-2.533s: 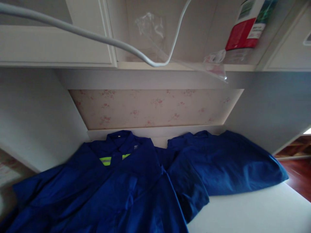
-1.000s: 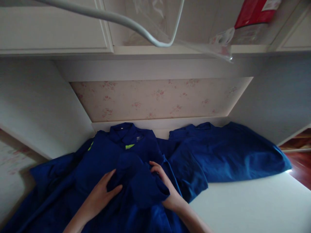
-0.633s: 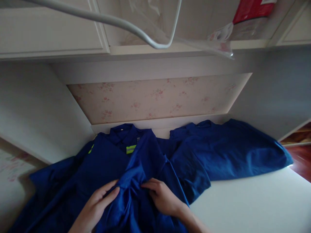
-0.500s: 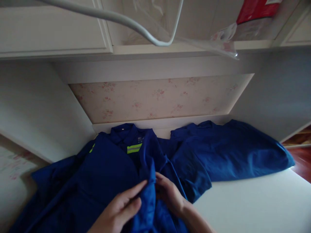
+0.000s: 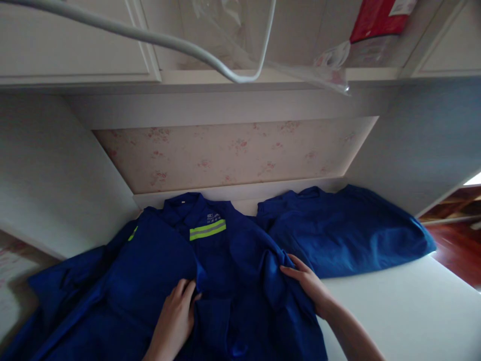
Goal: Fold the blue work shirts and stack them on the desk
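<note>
A dim view down onto a white surface point(image 5: 394, 311) set in an alcove with flowered wallpaper point(image 5: 233, 150) at the back. A blue work jacket point(image 5: 225, 260) lies collar-away from the viewer, front side up, in the left and middle of the surface. A yellow-green reflective strip point(image 5: 208, 229) shows just below the collar.

The left hand point(image 5: 176, 321) rests on the jacket's left front panel, fingers curled over the edge of the cloth near the middle opening. The right hand point(image 5: 308, 283) lies on the right side, fingers closed on a raised fold of blue cloth at the jacket's right edge. Both hands grip fabric, set well apart from each other, with the open front between them.

As a judgement, the work looks to be at an early stage: the jacket is spread and its front panels are being drawn apart or flattened, but the cloth is wrinkled, the left sleeve trails off in a loose heap toward the lower left, and no neat fold shows yet. Smoothing and any folding seem left to do.

A second blue garment point(image 5: 349, 235) lies just beside the jacket on the right, flatter, touching or overlapping its edge. Above, a white cable point(image 5: 150, 37) loops across cupboards, near clear plastic wrap point(image 5: 300, 70) and a red package point(image 5: 376, 20) on a shelf.
</note>
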Available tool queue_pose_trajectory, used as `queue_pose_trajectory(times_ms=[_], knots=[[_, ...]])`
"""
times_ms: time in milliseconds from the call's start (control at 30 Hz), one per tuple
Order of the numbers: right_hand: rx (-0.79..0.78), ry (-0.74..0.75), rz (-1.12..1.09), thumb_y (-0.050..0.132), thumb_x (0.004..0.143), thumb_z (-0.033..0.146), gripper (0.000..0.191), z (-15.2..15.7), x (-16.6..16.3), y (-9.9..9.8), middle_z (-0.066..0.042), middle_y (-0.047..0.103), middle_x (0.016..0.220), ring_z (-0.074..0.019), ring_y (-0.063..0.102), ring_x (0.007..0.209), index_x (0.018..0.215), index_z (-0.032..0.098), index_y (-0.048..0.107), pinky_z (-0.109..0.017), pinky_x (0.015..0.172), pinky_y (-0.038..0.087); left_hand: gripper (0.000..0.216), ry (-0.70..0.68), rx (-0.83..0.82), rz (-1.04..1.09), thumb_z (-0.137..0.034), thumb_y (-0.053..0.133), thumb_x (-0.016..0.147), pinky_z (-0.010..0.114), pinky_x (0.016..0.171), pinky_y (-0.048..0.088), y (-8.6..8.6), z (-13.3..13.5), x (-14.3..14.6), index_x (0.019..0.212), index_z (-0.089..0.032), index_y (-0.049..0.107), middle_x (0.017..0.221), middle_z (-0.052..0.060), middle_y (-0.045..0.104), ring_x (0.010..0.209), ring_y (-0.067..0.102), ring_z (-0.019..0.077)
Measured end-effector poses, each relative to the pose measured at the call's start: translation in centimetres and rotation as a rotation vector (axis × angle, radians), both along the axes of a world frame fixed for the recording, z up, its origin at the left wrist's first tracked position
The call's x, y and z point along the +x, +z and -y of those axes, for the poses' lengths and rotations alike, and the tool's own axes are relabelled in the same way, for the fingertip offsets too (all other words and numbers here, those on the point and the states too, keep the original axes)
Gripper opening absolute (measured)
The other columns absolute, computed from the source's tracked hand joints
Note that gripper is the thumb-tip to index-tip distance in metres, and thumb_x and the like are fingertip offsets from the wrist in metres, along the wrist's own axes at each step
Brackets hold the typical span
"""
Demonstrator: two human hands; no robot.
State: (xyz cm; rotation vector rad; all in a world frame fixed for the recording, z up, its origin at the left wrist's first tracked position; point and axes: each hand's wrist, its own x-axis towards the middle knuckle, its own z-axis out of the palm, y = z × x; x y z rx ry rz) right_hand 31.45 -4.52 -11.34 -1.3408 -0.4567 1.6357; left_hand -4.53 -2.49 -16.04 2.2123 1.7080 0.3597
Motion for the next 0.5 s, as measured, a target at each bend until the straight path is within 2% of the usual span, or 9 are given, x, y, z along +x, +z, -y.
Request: queue_pose_trajectory(times_ms=[167, 233, 367, 500], knots=[[0.01, -0.009, 0.048, 0.077, 0.073, 0.035, 0.063, 0.3, 0.3, -0.8, -0.003, 0.075, 0.104, -0.0244, 0.071, 0.096, 0.129, 0.025, 0.05, -0.037, 0.09, 0.056, 0.039, 0.048, -0.052, 0.032, -0.015, 0.036, 0.089, 0.044, 0.097, 0.047, 0.1, -0.4, -0.1, 0.118, -0.015, 0.062, 0.121, 0.018, 0.063, 0.112, 0.062, 0.0301], [0.026, -0.014, 0.041, 0.077, 0.073, 0.036, 0.062, 0.3, 0.0, -1.2, -0.002, 0.075, 0.105, -0.0241, 0.071, 0.097, 0.128, 0.025, 0.051, -0.036, 0.091, 0.056, 0.037, 0.058, -0.059, 0.06, -0.016, 0.034, 0.089, 0.04, 0.095, 0.048, 0.2, -0.4, -0.1, 0.115, -0.017, 0.061, 0.117, 0.016, 0.066, 0.108, 0.064, 0.0275], [0.033, -0.025, 0.04, 0.077, 0.073, 0.038, 0.061, 0.2, -0.1, -1.9, -0.002, 0.075, 0.107, -0.0244, 0.07, 0.098, 0.128, 0.026, 0.053, -0.036, 0.091, 0.056, 0.029, 0.081, -0.081, 0.126, -0.026, 0.032, 0.095, 0.03, 0.08, 0.052, 0.0, -0.1, -1.0, 0.106, -0.023, 0.058, 0.101, 0.009, 0.07, 0.094, 0.069, 0.0208], [0.05, -0.015, 0.021, 0.077, 0.073, 0.039, 0.062, 0.2, 0.2, -2.2, -0.003, 0.074, 0.109, -0.0244, 0.07, 0.1, 0.129, 0.026, 0.053, -0.036, 0.093, 0.056, 0.025, 0.148, -0.124, 0.237, -0.038, 0.035, 0.094, 0.03, 0.081, 0.052, -0.2, 0.1, -2.0, 0.1, -0.025, 0.055, 0.097, 0.009, 0.07, 0.094, 0.069, 0.0222]])
